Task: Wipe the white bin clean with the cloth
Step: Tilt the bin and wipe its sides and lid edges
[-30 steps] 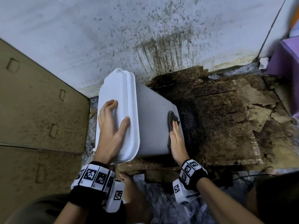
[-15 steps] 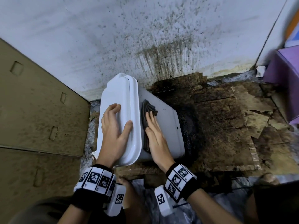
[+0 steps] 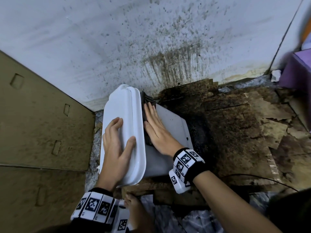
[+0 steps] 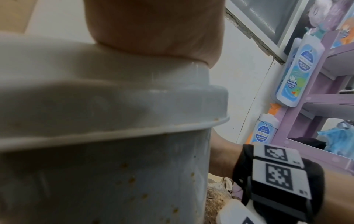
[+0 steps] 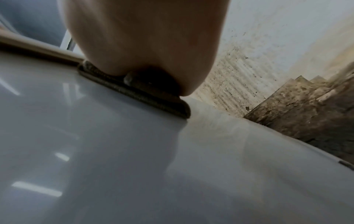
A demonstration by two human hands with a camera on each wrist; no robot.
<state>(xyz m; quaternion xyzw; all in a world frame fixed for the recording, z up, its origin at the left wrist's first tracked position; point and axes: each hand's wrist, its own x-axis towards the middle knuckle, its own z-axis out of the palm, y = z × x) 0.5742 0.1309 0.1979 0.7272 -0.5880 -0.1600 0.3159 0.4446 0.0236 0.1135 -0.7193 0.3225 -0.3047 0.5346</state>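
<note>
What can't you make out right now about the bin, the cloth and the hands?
- cloth: mostly under the right hand in the head view; its full extent is hidden.
- white bin: its far side and base are out of sight in every view.
- left hand: in the left wrist view only a blurred palm shows; fingers are cut off.
- Bin spots: blurred in the left wrist view.

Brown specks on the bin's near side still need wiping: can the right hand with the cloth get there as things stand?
Probably yes. The right hand presses the cloth flat on the bin wall just round the corner from the specks; nothing blocks that face.
</note>
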